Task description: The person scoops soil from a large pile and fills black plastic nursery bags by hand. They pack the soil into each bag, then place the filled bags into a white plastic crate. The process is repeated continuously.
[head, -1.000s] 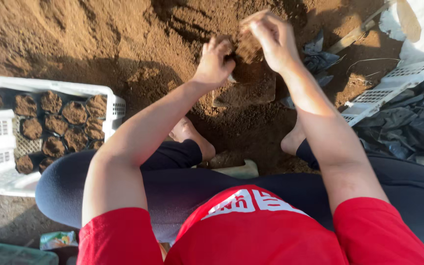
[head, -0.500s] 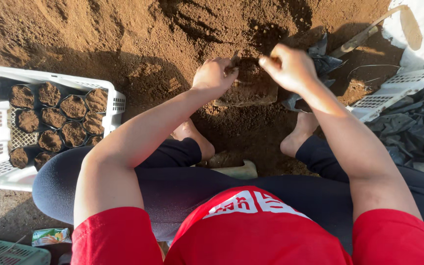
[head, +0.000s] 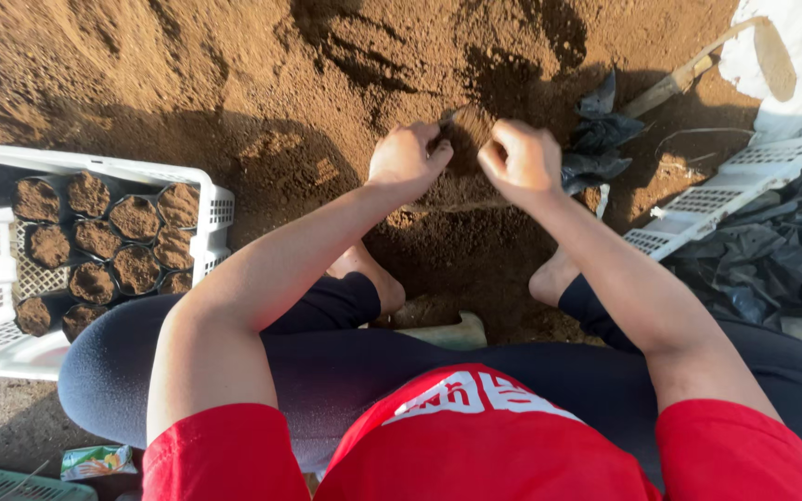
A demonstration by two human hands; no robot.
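On the far left sits a white plastic crate (head: 211, 209) on the ground. It holds many small black bags of soil (head: 95, 241), packed close together and full to the top. Those ones look done. Part of the crate has no bags in it, so it seems more could go in.

Below the crate, at the near left edge, is a bit of a green crate (head: 2, 484) and a small bright packet (head: 95, 461).

In the middle, a person in a red shirt sits low with bare feet on the dirt. The left hand (head: 407, 158) is curled shut and pinches one edge of a small black bag (head: 461, 153). The right hand (head: 520, 162) is curled shut too and pinches the other edge. The bag is between the two hands, just past the feet, resting on the soil. It has brown soil in it and its mouth is held wide. How full it is cannot be told, so this bag is judged to be only partly done.

Just right of the hands lie some empty black bags (head: 596, 148), crumpled. These look like the ones left to fill. A tool with a wooden handle (head: 675, 83) lies farther back. On the far right is another white crate (head: 726, 190) and dark plastic sheet (head: 772, 269).

The floor is a big heap of loose brown soil (head: 187, 74). Warm sun and long shadows fall on it, so it looks like outdoors.
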